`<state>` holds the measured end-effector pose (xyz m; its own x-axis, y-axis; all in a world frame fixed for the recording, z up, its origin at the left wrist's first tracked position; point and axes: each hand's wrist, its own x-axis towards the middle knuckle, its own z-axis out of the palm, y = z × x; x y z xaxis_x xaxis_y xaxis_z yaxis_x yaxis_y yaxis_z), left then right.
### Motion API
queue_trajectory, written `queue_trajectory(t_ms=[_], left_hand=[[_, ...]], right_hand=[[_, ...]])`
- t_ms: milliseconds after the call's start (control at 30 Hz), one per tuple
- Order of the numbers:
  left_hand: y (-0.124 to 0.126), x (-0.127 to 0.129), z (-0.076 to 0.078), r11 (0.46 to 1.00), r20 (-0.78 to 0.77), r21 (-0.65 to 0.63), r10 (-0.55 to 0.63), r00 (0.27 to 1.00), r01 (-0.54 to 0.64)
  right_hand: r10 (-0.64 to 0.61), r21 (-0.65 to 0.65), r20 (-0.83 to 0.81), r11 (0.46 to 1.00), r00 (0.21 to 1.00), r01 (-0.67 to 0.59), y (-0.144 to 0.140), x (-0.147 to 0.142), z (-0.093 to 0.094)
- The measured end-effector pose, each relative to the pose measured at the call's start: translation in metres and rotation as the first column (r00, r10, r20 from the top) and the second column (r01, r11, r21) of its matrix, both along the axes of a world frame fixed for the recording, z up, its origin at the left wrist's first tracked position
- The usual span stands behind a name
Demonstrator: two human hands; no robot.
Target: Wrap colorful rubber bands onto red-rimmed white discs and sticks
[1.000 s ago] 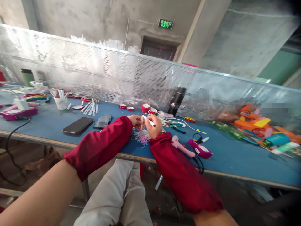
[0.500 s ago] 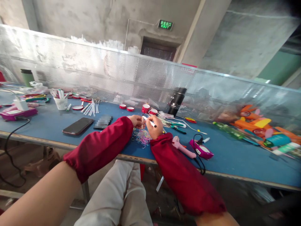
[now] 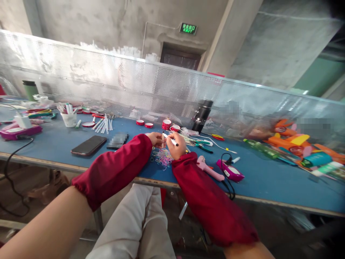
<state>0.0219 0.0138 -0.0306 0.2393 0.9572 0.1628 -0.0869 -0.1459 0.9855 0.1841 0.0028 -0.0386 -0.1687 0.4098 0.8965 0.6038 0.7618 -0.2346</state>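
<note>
My left hand (image 3: 155,139) is closed, pinching a narrow pale wooden stick (image 3: 163,141) that stands about upright and has a dark upper end. In my right hand (image 3: 176,146) is a white marker pen (image 3: 171,140) with a black rear end, gripped as for writing. Its front end meets or nearly meets the top of the stick; contact is too small to tell. Below both hands lies a loose pile of small coloured rubber bands (image 3: 163,158) on the blue tabletop (image 3: 151,174). Dark red sleeve covers wrap both forearms.
A pink glue gun (image 3: 210,169) and a purple box (image 3: 230,171) with a black cable lie right of my forearm. Pliers (image 3: 203,145), red tape rolls (image 3: 166,124) and a black flask (image 3: 202,117) sit beyond my hands. A phone (image 3: 88,145) rests to the left.
The view has shifted very slightly. Both hands keep their grips on the stick and the marker pen, in almost the same place.
</note>
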Motion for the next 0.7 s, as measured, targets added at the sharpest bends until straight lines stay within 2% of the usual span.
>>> queue_trajectory(t_ms=[200, 333, 533, 700], left_hand=[[0.009, -0.001, -0.002, 1.000, -0.040, 0.006, 0.006, 0.999, -0.005], [0.012, -0.002, -0.003, 0.999, -0.089, -0.034, -0.023, 0.996, 0.020], [0.017, -0.004, -0.006, 1.000, -0.012, -0.007, -0.017, 1.000, 0.017], [0.019, -0.005, -0.004, 0.992, -0.058, -0.114, -0.067, 0.996, 0.060]], right_hand=[[0.013, -0.006, 0.008, 1.000, 1.000, -0.013, 0.000, 0.001, 0.001], [0.007, -0.012, 0.004, 1.000, 1.000, -0.007, -0.001, 0.001, 0.001], [-0.008, 0.010, -0.013, 1.000, 1.000, 0.008, -0.002, 0.000, 0.002], [-0.025, 0.014, -0.027, 1.000, 0.999, 0.025, 0.001, 0.002, 0.002]])
